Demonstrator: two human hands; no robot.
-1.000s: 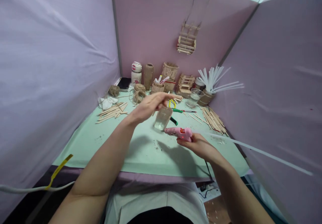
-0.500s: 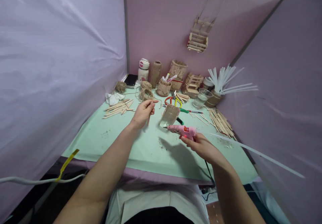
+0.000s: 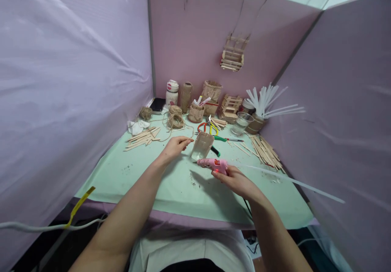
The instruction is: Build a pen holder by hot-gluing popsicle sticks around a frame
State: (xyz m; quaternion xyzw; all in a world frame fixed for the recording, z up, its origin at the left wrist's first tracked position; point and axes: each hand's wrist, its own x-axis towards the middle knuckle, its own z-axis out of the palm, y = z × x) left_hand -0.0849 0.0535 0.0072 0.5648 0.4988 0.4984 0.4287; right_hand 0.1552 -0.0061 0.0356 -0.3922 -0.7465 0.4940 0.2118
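My right hand [image 3: 232, 178] is wrapped round the handle of a pink hot glue gun [image 3: 212, 164]. A long white glue stick [image 3: 287, 177] trails from its back, and a small red light glows on it. The gun's nozzle points left, close to the bottom of a small clear container [image 3: 200, 153] partly covered with wooden strips, which stands tilted in view. My left hand [image 3: 176, 146] is beside the container's left edge, fingers pressed together. What they pinch, if anything, is hidden; whether they touch the container I cannot tell.
Behind the container lie pliers [image 3: 210, 128] and a green-handled tool [image 3: 220, 138]. Wooden sticks are piled left [image 3: 142, 139] and right [image 3: 266, 152]. Twine [image 3: 175, 117], a pen holder [image 3: 196, 112], a clear cup [image 3: 241, 123] and glue sticks [image 3: 265, 101] line the back.
My left hand has turned and its fingers now reach toward the container; the short wooden stick seen under it earlier no longer shows. The glue gun stays near the container. The view has tilted slightly upward.
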